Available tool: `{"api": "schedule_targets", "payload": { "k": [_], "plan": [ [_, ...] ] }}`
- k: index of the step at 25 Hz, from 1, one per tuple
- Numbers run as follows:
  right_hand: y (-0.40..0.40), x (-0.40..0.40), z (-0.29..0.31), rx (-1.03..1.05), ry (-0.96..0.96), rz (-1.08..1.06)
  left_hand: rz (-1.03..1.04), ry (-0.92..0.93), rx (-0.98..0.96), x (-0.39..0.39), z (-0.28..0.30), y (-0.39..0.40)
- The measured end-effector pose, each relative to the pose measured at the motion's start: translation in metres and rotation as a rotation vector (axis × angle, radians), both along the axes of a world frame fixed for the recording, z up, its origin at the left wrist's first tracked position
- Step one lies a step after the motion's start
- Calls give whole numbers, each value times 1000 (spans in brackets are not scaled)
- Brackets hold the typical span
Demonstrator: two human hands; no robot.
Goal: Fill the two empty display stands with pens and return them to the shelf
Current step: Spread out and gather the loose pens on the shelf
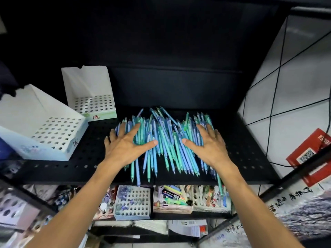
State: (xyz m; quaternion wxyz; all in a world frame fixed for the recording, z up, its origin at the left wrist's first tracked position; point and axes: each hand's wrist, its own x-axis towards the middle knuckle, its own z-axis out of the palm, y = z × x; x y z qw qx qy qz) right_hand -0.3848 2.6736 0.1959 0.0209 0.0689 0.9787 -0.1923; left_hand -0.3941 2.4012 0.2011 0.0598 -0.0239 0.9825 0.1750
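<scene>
2 flat hands (125, 142) (209, 145) on pens (164, 140)

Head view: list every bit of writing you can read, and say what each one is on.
"1元": handwritten on the front lip of the far white display stand.
"1元": handwritten on the front corner of the near white display stand, tilted.
Red sign at right: a QR code with white characters above, too blurred to read.
Black brush characters on the banner at lower right: not legible.
Print on the pens and on the packages on the lower shelf: too small.
</scene>
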Motion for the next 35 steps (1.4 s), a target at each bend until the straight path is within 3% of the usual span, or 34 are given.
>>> {"api": "schedule_targets", "payload": {
  "k": [17, 22, 27, 30, 32, 35],
  "plan": [
    [9, 5, 12, -59, 42, -42, 21, 33, 84, 5, 7, -9],
    [0, 5, 26, -42, 131, 38, 43, 57, 122, 15, 11, -10],
    [-38, 3, 50, -141, 260, 245, 180, 380, 283, 47, 12, -34],
    [-72, 11, 57, -164, 310, 402, 255, 455, 322, 69, 5, -63],
    [-93, 21, 59, -200, 289, 474, 285, 523, 287, 80, 5, -80],
    [-125, 29, 56, -195, 270, 550, 295, 622, -39, 80, 13, -107]
  ]
}}
